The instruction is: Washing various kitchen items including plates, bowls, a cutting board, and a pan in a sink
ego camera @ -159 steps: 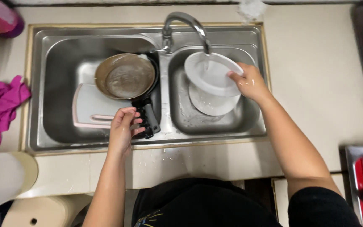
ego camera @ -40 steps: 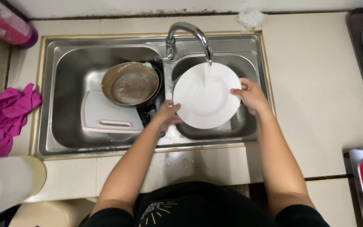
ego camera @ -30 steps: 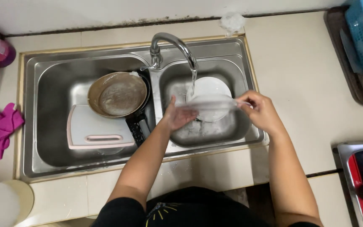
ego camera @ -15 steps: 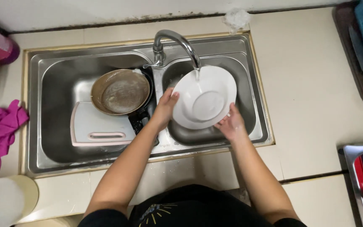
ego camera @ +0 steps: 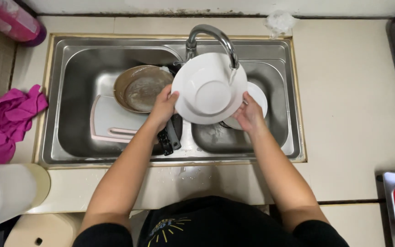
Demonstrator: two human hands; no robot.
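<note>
White plate (ego camera: 209, 89) now raised higher under the tap (ego camera: 213, 39), underside up, left hand (ego camera: 163, 107) gripping its left rim, right hand (ego camera: 248, 114) shifted to its lower right edge, second plate (ego camera: 258, 96) uncovered below, pan (ego camera: 140, 89) unmoved in left basin.

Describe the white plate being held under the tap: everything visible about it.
The white plate is round, glossy like ceramic, with a raised foot ring showing, so its underside faces the camera. It is held tilted over the right sink basin, under the faucet spout, left hand and right hand gripping opposite edges.
</note>
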